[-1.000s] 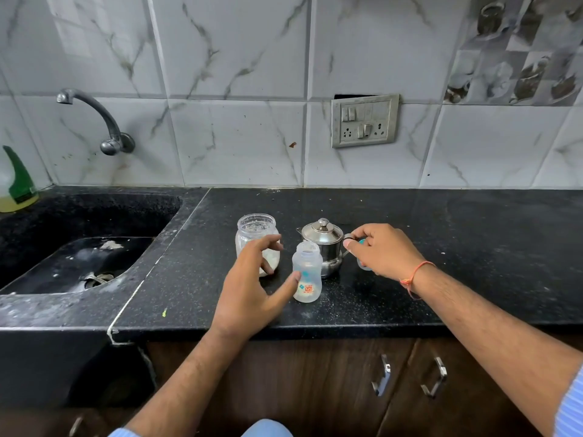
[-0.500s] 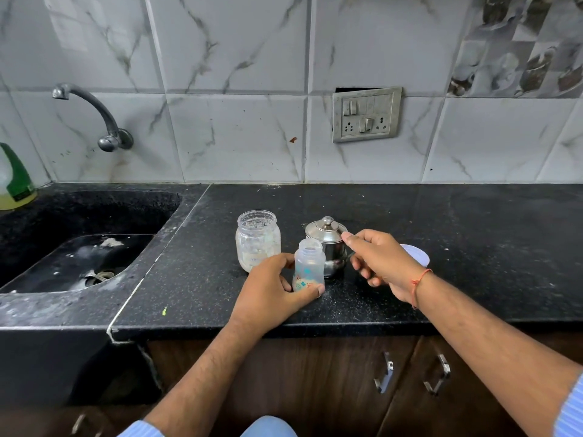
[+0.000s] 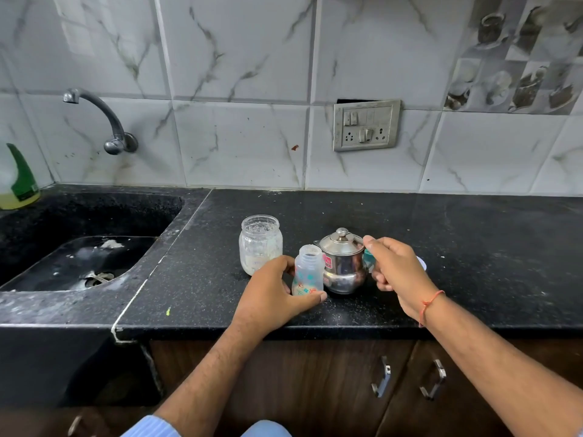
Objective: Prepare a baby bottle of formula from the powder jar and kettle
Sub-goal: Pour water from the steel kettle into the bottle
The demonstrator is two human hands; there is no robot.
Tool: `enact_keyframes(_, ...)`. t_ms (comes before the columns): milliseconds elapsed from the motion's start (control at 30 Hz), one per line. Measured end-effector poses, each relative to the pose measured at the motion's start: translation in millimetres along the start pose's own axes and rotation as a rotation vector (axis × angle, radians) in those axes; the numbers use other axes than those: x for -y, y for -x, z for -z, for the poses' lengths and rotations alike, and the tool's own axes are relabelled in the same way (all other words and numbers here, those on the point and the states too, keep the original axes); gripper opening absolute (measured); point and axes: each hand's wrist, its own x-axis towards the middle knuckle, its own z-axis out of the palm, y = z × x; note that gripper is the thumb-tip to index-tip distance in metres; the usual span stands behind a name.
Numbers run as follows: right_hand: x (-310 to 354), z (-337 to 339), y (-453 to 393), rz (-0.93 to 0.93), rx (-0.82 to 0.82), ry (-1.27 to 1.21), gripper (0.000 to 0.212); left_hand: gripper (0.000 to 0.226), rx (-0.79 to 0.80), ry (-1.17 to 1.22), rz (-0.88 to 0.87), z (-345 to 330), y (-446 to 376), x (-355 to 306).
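Note:
An open, capless baby bottle (image 3: 308, 269) with a printed pattern stands on the black counter (image 3: 473, 247). My left hand (image 3: 274, 294) grips it low, thumb across its base. A glass powder jar (image 3: 260, 244), open and holding a little white powder, stands just behind and to the left. A small steel kettle (image 3: 342, 263) with its lid on touches the bottle's right side. My right hand (image 3: 397, 269) curls round the kettle's handle, where a teal piece (image 3: 367, 258) shows beside the fingers. The kettle stands on the counter.
A white round lid (image 3: 421, 264) lies partly hidden behind my right hand. A black sink (image 3: 79, 260) with a wall tap (image 3: 107, 121) lies to the left, and a green-topped bottle (image 3: 19, 181) stands at the far left. A switch panel (image 3: 366, 124) is on the tiles.
My left hand dropped from beside the jar and closed round the bottle's base. My right hand shifted at the kettle's handle, and the white lid now shows behind it.

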Motion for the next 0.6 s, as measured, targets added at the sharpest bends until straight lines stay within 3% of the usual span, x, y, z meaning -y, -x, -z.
enact_keyframes(267, 21.6, 28.0, 12.8, 0.074, -0.101, 0.007, 0.045, 0.068, 0.02, -0.115, -0.014, -2.0, -4.4, 3.5)
enact_keyframes(367, 32.7, 34.2, 12.8, 0.098, -0.125, 0.057, 0.045, 0.062, 0.038, -0.159, -0.02, -2.9, -5.7, 0.5)
enact_keyframes(500, 47.2, 37.6, 4.0, 0.142, -0.143, 0.131, 0.061, 0.056, 0.058, -0.151, -0.012, -3.4, -6.9, -0.6)
enact_keyframes(600, 60.4, 35.0, -0.7, 0.157, -0.119, 0.193, 0.058, 0.058, 0.061, -0.152, -0.005, -3.8, -7.5, 0.1)
